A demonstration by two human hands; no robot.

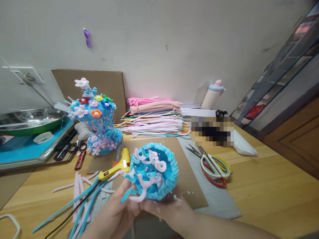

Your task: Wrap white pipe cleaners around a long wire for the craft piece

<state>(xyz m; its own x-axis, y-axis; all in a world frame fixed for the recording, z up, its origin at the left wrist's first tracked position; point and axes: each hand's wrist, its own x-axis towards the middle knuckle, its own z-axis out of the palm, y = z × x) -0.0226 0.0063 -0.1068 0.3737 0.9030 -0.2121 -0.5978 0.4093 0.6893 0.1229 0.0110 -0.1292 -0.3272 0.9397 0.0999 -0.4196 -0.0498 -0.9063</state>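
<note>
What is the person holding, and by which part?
The left hand and right hand hold a fuzzy blue-and-white craft piece by its lower edge.

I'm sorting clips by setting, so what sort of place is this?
Probably a craft workspace, perhaps at home: a yellow glue gun, bundles of fuzzy stems and scissors share a wooden table.

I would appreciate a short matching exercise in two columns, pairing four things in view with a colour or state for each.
1. Glue gun
2. Round fuzzy piece
3. Bottle
4. Basin

A. Pink-topped
B. Held by the left hand and right hand
C. Silver inside, green outside
D. Yellow

Pairs: 1-D, 2-B, 3-A, 4-C
</note>
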